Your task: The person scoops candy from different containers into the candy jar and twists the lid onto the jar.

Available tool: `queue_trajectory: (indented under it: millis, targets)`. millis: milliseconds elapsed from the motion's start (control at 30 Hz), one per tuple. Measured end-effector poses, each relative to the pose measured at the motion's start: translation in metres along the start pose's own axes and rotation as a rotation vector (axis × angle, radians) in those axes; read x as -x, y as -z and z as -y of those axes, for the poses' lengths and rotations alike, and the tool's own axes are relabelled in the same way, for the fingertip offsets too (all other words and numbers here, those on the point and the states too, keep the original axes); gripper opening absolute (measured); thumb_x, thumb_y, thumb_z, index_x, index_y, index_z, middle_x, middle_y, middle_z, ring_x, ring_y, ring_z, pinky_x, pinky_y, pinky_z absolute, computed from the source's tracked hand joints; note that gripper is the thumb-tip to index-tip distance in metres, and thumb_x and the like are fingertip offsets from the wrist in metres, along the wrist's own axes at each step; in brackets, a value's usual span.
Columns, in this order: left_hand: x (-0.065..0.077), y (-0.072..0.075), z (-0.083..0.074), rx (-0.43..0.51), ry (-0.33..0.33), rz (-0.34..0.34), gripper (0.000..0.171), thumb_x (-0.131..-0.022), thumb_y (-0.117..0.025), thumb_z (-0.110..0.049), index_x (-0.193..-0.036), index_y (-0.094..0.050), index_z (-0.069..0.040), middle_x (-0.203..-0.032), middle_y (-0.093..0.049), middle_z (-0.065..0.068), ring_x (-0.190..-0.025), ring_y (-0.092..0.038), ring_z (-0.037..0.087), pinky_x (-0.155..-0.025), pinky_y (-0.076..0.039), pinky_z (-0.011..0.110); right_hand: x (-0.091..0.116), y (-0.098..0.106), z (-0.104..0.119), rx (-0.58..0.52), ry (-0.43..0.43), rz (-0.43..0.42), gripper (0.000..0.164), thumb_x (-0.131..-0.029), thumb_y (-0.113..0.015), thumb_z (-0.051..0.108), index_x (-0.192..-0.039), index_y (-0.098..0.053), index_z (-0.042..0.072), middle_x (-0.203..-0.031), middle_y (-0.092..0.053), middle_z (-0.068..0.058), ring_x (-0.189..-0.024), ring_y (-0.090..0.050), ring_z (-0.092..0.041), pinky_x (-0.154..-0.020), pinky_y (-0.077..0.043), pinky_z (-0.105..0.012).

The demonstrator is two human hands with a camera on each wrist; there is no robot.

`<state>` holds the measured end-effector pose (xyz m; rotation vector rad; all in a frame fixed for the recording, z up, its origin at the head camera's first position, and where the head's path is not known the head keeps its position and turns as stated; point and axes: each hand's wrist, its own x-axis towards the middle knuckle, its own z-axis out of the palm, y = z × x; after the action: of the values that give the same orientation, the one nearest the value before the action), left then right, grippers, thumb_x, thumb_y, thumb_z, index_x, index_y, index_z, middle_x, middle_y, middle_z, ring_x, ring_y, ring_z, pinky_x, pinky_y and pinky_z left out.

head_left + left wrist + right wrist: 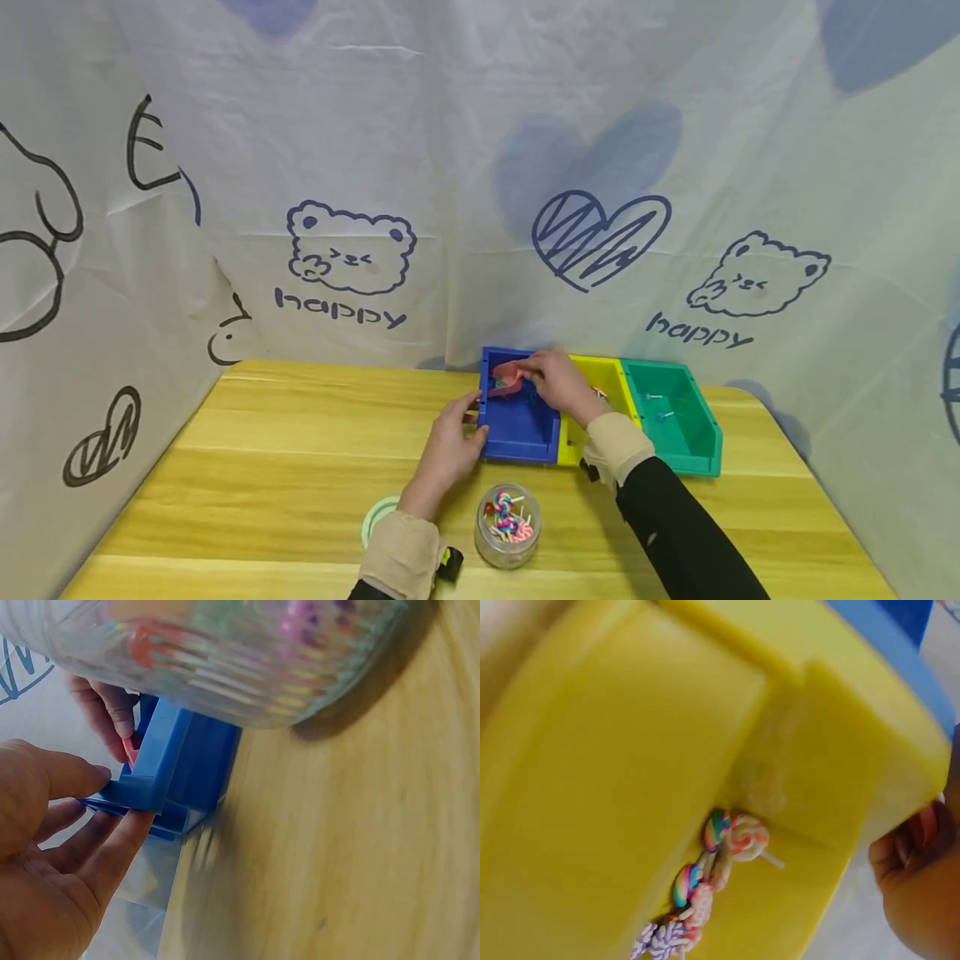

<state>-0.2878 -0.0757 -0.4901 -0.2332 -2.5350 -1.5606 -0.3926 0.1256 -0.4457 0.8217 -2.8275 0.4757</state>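
Observation:
My right hand (pixel 561 385) holds a small pink scoop (pixel 507 377) by its handle, inside the blue bin (pixel 522 423) near its back left. Some small bits lie in the scoop's bowl, too small to make out. At that bin's left side, my left hand (pixel 450 437) grips the wall; in the left wrist view its thumb lies on the blue rim (pixel 133 792) with the fingers beneath. My right forearm passes over the yellow bin (pixel 619 385). Miniature lollipops (pixel 746 837) lie in a cluster there in the right wrist view.
A teal bin (pixel 678 442) with a couple of blue-headed pieces (pixel 664 416) joins the row on the right. Before the bins stands a clear jar (pixel 507 553) of little lollipops. A pale green ring-shaped lid (pixel 368 523) lies partly under the left wrist. Printed cloth (pixel 465 167) hangs behind.

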Motion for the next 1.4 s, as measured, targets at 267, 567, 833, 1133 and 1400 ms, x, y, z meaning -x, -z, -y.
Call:
queue_trajectory:
  millis: [267,567,833,1133,1400]
  targets:
    - [0.0,-0.001,0.0,0.003,-0.022,0.001,0.053,-0.096,-0.068,0.001,-0.147,-0.053,0.001,-0.132,-0.061,0.022,-0.114,-0.065,0.037,-0.099,-0.056,0.049,0.0,0.004,-0.01,-0.115,0.014,0.028,0.026,-0.102,-0.066,0.009,-0.125,-0.076,0.004,-0.11,-0.075,-0.01,-0.099,-0.057,-0.029,-0.09,-0.052,-0.044]
    - [0.0,-0.001,-0.002,0.002,0.015,0.003,0.053,-0.097,-0.067,0.0,-0.148,-0.052,-0.001,-0.136,-0.06,0.022,-0.116,-0.064,0.036,-0.101,-0.056,0.049,0.018,0.006,-0.016,-0.209,-0.013,0.042,0.028,-0.103,-0.064,0.009,-0.129,-0.075,0.008,-0.115,-0.075,-0.007,-0.103,-0.062,-0.027,-0.095,-0.051,-0.046]
    - [-0.001,-0.002,-0.001,-0.004,0.024,-0.008,0.052,-0.098,-0.068,-0.001,-0.148,-0.053,-0.003,-0.138,-0.059,0.022,-0.117,-0.064,0.036,-0.102,-0.055,0.05,0.035,0.007,-0.014,-0.277,-0.099,0.037,0.029,-0.104,-0.063,0.013,-0.131,-0.074,0.015,-0.119,-0.074,-0.001,-0.1,-0.055,-0.022,-0.088,-0.051,-0.038]
    - [-0.001,-0.003,0.0,0.005,0.006,-0.015,0.053,-0.096,-0.068,0.0,-0.147,-0.053,0.0,-0.137,-0.059,0.023,-0.115,-0.065,0.037,-0.102,-0.055,0.05,0.051,0.003,-0.014,-0.355,-0.126,0.017,0.03,-0.105,-0.062,0.017,-0.133,-0.073,0.016,-0.124,-0.073,-0.001,-0.108,-0.06,-0.024,-0.098,-0.053,-0.045]
    - [-0.002,-0.004,0.0,0.007,-0.015,-0.025,0.053,-0.095,-0.068,0.002,-0.146,-0.053,0.003,-0.134,-0.061,0.024,-0.113,-0.066,0.038,-0.1,-0.056,0.05,0.062,0.0,-0.009,-0.436,-0.169,-0.04,0.03,-0.105,-0.063,0.018,-0.133,-0.073,0.016,-0.127,-0.072,-0.003,-0.114,-0.06,-0.027,-0.1,-0.051,-0.049]
